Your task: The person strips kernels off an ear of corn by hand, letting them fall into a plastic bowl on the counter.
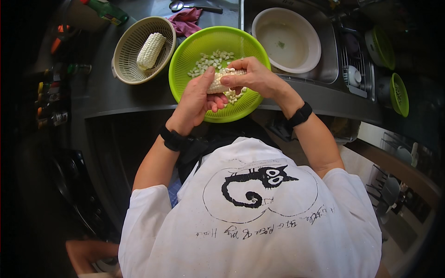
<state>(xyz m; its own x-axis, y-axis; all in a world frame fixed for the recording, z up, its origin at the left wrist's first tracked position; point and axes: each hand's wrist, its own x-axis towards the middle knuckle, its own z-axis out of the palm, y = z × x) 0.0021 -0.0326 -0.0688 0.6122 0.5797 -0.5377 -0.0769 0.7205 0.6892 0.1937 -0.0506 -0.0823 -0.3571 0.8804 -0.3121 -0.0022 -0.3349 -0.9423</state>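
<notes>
A partly stripped ear of white corn (pixel 216 84) is held between both hands above a green plastic colander (pixel 219 116). My left hand (pixel 196 99) grips its left end, with the thumb up along it and the fingers curled below. My right hand (pixel 255 77) holds the other end, its thumb pressed on the kernels. Loose white kernels (pixel 208 62) lie in the colander beyond and below the ear. A beige plastic basket (pixel 120 66) stands to the left of the colander and holds another ear of white corn (pixel 151 51).
At the right, a white basin (pixel 314 52) of water sits in the steel sink (pixel 329 69). A spoon (pixel 194 7), a pink cloth (pixel 186 21) and a green bottle (pixel 107 12) lie at the back. Bottles line the left side. Another person's arm (pixel 92 252) shows at the lower left.
</notes>
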